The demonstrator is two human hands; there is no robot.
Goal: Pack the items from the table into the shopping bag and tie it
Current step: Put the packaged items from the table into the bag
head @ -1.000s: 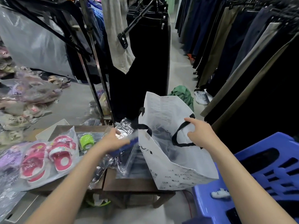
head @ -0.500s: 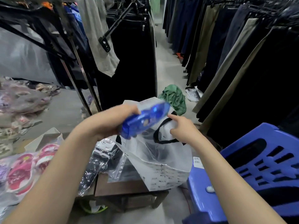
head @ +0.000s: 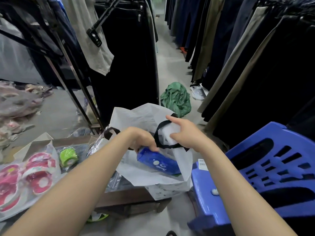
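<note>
A white shopping bag with black handles stands open on the right end of the wooden table. My left hand grips the top of a blue pack that lies slanted inside the bag's mouth. My right hand holds the bag's right side by its black handle and keeps it open. On the table to the left lie pink sandals in clear plastic, a green roll and clear-wrapped dark items.
A blue plastic chair stands right beside the bag. Racks of dark trousers line the aisle on both sides. A green cloth bundle lies on the floor behind the bag. More wrapped shoes pile at the far left.
My left hand has lifted the blue pack off the table, carried it over the bag and lowered it into the bag's mouth. My right hand stayed on the handle.
</note>
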